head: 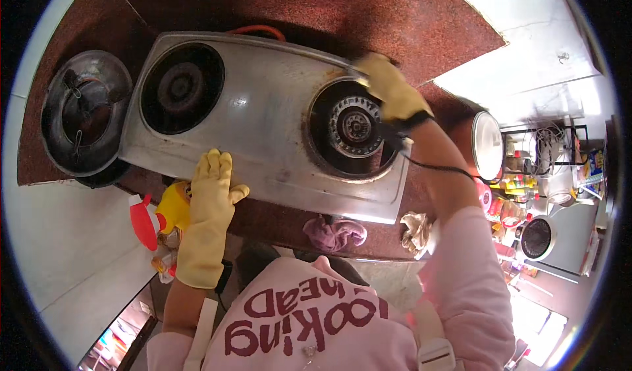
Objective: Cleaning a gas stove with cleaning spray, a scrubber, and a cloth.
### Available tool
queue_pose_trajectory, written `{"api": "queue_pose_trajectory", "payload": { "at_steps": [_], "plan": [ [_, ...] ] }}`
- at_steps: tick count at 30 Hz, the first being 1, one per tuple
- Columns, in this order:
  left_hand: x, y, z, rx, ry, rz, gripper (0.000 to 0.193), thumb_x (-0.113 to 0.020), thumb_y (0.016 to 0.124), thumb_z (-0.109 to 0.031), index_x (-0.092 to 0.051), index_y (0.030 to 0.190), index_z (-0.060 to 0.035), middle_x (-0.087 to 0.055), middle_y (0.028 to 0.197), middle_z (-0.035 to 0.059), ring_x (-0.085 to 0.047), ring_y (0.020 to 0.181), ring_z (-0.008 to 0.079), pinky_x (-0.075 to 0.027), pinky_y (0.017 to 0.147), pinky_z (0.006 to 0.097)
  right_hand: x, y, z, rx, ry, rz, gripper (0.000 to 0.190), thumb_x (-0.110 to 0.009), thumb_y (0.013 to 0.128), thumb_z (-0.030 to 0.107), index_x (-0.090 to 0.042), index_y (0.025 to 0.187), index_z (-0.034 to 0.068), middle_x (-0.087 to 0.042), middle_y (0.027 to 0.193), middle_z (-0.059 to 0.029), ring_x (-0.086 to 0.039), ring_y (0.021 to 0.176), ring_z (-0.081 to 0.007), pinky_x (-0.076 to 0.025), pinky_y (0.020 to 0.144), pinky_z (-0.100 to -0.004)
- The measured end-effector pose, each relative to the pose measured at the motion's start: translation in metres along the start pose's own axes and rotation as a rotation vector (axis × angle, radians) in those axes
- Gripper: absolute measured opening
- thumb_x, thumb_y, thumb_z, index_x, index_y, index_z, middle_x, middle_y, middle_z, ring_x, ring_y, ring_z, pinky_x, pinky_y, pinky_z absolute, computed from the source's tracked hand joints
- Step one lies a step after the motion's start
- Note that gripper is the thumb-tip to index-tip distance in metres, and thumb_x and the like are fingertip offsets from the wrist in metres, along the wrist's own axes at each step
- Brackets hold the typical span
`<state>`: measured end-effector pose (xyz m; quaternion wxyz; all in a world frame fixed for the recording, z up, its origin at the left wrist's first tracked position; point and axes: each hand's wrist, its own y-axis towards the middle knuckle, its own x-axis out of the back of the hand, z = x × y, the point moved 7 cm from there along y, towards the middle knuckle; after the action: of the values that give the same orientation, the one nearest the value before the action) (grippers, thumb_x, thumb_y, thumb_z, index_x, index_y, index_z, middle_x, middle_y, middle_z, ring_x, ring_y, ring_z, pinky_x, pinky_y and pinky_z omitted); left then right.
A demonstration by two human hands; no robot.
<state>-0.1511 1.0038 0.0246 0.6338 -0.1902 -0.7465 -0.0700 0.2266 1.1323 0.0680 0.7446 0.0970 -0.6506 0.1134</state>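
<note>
A two-burner stainless steel gas stove [261, 109] lies before me. My left hand [212, 193], in a pale yellow rubber glove, rests flat over its front edge, fingers extended and thumb apart. My right hand [390, 87], in a matching glove, is motion-blurred at the rear rim of the right burner well. It is closed around a thin metal tool [363, 80], whose exact kind the blur hides. The right burner head [356, 125] sits bare in its dark, stained well. Brown grime marks the steel around it. The left burner [180, 88] is dark and also lacks a pan support.
Black pan supports [89, 114] lie on the red-brown countertop [419, 15] left of the stove. A yellow bottle with a red trigger [144, 223] stands by my left wrist. A purple cloth [335, 233] and crumpled rag [415, 230] lie at the front edge. An orange hose [259, 29] runs behind.
</note>
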Motion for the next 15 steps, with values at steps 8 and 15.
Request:
{"api": "queue_pose_trajectory", "payload": {
  "at_steps": [8, 15],
  "plan": [
    [-0.014, 0.007, -0.005, 0.012, 0.028, 0.003, 0.078, -0.082, 0.079, -0.024, -0.047, 0.145, 0.0006, -0.047, 0.150, 0.0267, -0.042, 0.143, 0.0441, -0.038, 0.119, 0.0473, 0.001, -0.003, 0.012, 0.188, 0.031, -0.113, 0.032, -0.069, 0.087, 0.000, -0.067, 0.119, 0.003, -0.064, 0.124, -0.0226, -0.061, 0.122, -0.0403, -0.051, 0.105, -0.0428],
    [-0.011, 0.014, -0.018, -0.134, -0.033, -0.087, 0.081, -0.085, 0.076, -0.023, -0.048, 0.144, 0.0008, -0.047, 0.151, 0.0264, -0.043, 0.141, 0.0455, -0.040, 0.117, 0.0480, -0.033, -0.042, -0.095, 0.031, -0.020, -0.197, 0.040, -0.065, 0.079, -0.005, -0.073, 0.115, 0.010, -0.068, 0.119, -0.0177, -0.062, 0.115, -0.0390, -0.052, 0.100, -0.0431]
  ]
}}
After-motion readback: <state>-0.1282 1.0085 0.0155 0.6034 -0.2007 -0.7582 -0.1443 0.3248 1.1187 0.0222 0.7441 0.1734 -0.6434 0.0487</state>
